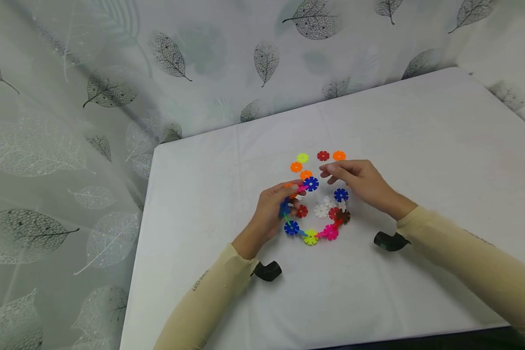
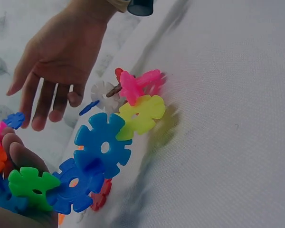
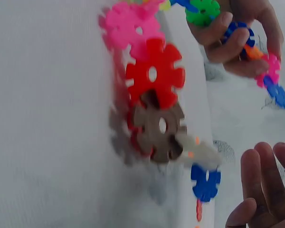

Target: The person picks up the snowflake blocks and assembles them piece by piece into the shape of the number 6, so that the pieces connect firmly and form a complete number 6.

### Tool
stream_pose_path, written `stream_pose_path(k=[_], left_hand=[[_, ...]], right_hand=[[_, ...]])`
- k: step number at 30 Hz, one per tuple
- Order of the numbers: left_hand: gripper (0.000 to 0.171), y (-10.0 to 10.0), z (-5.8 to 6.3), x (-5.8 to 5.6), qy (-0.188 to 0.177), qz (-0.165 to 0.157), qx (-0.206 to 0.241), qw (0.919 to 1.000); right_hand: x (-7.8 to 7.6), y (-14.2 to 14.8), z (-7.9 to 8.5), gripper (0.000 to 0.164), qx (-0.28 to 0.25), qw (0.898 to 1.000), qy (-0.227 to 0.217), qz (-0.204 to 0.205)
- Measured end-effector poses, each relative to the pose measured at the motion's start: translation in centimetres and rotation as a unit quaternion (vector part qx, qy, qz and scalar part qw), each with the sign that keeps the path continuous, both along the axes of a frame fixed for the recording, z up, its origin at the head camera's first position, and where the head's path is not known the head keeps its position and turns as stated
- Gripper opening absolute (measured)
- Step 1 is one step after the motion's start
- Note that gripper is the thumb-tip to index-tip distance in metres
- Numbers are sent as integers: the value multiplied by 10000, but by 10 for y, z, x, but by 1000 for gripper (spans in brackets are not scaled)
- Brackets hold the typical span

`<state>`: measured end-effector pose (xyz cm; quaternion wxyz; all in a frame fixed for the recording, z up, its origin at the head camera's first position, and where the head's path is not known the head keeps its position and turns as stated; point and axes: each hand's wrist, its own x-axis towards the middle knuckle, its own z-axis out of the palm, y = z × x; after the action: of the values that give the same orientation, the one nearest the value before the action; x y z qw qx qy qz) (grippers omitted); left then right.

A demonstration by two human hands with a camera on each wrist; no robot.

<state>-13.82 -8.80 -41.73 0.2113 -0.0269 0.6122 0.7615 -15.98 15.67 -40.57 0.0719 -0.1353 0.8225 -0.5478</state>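
Observation:
A chain of slotted plastic snowflake discs hangs in a curve from my left hand [image 1: 269, 206], which pinches it near a pink disc [image 1: 303, 188]. A dark blue disc [image 1: 311, 183] forms the tip beyond the fingers. The lower part runs through a green disc [image 2: 34, 188], blue discs [image 2: 104, 146], a yellow disc [image 1: 310, 237], a pink disc [image 1: 330, 232], a red disc [image 3: 155, 73] and a brown disc [image 3: 159, 128]. Past these come a white disc [image 3: 199, 151] and a blue disc [image 1: 341, 195]. My right hand [image 1: 360, 180] hovers to the right, holding nothing, fingers loosely extended.
Loose discs lie beyond the hands on the white-covered table [image 1: 192, 218]: a yellow-green one [image 1: 303, 157], a red one [image 1: 323, 155] and several orange ones [image 1: 339, 155]. Inside the curve are another red disc [image 1: 302, 211] and white discs [image 1: 321, 210]. A leaf-patterned curtain [image 1: 218, 53] borders the table.

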Motion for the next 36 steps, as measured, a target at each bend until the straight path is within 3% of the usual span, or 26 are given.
stream_pose_path(k=[6, 11, 14, 19, 24, 36], left_hand=[[30, -2, 1, 0, -199, 159, 1, 9997], [30, -4, 2, 1, -297, 291, 73, 9991], [31, -6, 1, 1, -283, 313, 113, 9990], [34, -11, 1, 0, -217, 272, 134, 9993], [35, -21, 1, -1, -264, 293, 147, 9991], [34, -49, 8, -4, 29, 605, -51, 9982]], right_hand=[[-8, 16, -9, 41, -63, 9972, 50, -750], [-13, 23, -16, 46, 113, 9940, -148, -1074], [-15, 23, -18, 51, 318, 9936, -361, -1018], [-15, 21, -21, 50, 754, 9935, -616, -595], [-14, 24, -26, 43, 1039, 9934, -412, -253], [-12, 25, -26, 33, 1388, 9898, -251, -194]])
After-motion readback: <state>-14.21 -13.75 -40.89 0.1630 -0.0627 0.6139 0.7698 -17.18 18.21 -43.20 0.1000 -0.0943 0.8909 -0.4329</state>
